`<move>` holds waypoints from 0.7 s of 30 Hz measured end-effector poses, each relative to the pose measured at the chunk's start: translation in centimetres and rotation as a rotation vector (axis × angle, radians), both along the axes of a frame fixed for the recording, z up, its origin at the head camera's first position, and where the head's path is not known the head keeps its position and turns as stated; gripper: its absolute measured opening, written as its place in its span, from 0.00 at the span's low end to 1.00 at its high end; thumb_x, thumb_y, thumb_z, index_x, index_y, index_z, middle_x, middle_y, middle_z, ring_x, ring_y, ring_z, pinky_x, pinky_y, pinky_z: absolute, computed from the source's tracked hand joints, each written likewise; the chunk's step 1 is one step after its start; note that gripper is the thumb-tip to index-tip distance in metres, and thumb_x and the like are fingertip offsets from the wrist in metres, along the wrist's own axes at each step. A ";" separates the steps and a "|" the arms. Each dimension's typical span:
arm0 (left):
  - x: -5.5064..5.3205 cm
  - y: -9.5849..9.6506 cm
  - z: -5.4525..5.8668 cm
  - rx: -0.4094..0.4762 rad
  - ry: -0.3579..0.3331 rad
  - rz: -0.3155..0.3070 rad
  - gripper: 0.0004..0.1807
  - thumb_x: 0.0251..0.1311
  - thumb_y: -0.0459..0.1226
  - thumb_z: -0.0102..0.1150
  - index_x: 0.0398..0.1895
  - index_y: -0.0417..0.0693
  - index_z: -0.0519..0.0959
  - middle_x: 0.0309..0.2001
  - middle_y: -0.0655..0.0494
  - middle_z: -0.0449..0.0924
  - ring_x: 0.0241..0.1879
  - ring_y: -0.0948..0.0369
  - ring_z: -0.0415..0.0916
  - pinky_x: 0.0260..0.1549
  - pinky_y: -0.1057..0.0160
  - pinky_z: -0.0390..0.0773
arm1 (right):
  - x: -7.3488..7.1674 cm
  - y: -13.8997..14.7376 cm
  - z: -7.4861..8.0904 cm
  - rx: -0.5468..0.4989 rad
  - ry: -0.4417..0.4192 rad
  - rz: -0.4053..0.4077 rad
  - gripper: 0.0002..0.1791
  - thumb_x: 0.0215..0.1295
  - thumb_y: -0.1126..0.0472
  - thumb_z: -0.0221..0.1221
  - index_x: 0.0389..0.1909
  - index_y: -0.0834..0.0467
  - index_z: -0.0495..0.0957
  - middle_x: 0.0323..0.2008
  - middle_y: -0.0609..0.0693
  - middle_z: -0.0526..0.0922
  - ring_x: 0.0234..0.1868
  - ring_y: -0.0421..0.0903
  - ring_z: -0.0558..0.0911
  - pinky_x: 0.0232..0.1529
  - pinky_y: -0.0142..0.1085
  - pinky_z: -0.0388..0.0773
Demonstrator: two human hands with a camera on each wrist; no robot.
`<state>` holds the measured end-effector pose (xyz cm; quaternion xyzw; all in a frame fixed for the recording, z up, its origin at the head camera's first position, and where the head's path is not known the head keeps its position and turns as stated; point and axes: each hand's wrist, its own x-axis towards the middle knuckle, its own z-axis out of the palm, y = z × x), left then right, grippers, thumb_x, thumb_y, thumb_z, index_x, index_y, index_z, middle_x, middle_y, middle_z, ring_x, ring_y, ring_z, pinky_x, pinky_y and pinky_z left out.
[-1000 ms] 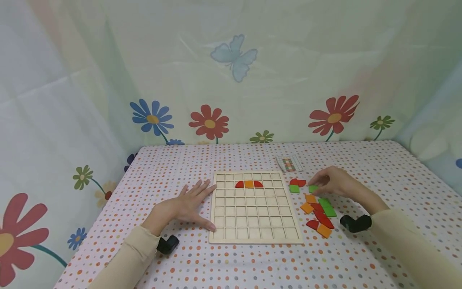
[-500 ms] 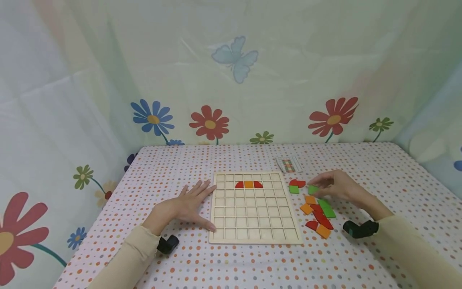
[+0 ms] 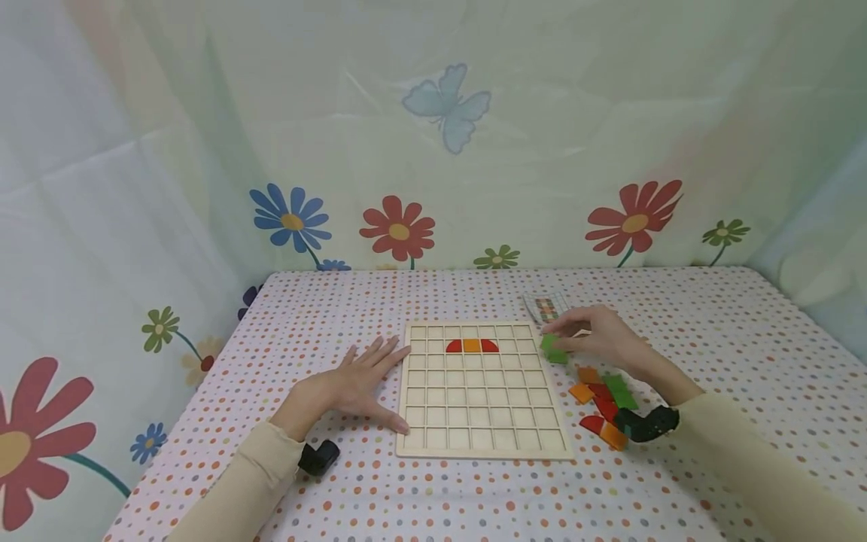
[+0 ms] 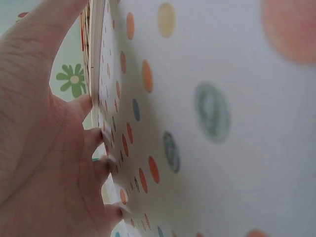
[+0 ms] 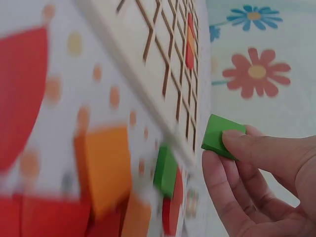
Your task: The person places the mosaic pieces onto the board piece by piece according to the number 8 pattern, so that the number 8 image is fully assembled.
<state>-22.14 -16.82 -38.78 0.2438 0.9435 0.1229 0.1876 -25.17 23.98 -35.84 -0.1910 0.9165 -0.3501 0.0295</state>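
Observation:
My right hand (image 3: 601,340) pinches a green square tile (image 5: 216,134) between thumb and fingers, just beyond the right edge of the wooden grid board (image 3: 477,415). In the right wrist view this tile is raised off the table; another green tile (image 5: 166,172) lies below it. My left hand (image 3: 354,388) rests at the board's left edge, fingers spread and thumb at the lower corner. Near the top of the board, an orange square (image 3: 471,345) sits in one cell between two red quarter-round tiles, forming a short row.
Right of the board lie loose orange, red and green tiles (image 3: 619,391), partly behind the black wrist camera (image 3: 646,424). A small pattern card (image 3: 542,307) is behind the board's right corner. A dotted cloth (image 3: 406,497) covers the table.
My right hand has lifted the green tile from the loose pieces and carried it left toward the board. My left hand stays in place.

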 end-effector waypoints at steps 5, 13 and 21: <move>0.0 0.1 0.0 -0.002 -0.004 0.003 0.69 0.51 0.67 0.74 0.87 0.56 0.43 0.86 0.50 0.33 0.84 0.48 0.29 0.78 0.35 0.37 | -0.6 -3.9 -0.1 -0.031 -0.010 0.103 0.09 0.67 0.68 0.69 0.46 0.65 0.89 0.42 0.54 0.89 0.41 0.47 0.84 0.44 0.43 0.86; 0.0 0.1 0.1 -0.018 -0.008 0.014 0.69 0.51 0.67 0.74 0.87 0.57 0.43 0.86 0.50 0.33 0.84 0.49 0.29 0.78 0.35 0.36 | -1.1 -9.6 -0.7 -0.079 -0.009 0.261 0.05 0.67 0.70 0.68 0.41 0.62 0.89 0.38 0.50 0.87 0.38 0.44 0.83 0.43 0.39 0.85; -0.1 0.1 0.1 -0.024 -0.008 0.007 0.68 0.52 0.66 0.74 0.87 0.57 0.43 0.86 0.51 0.32 0.84 0.49 0.28 0.79 0.36 0.35 | -1.5 -12.4 -1.5 -0.052 0.021 0.321 0.06 0.66 0.71 0.68 0.41 0.62 0.90 0.37 0.49 0.86 0.38 0.42 0.82 0.43 0.36 0.83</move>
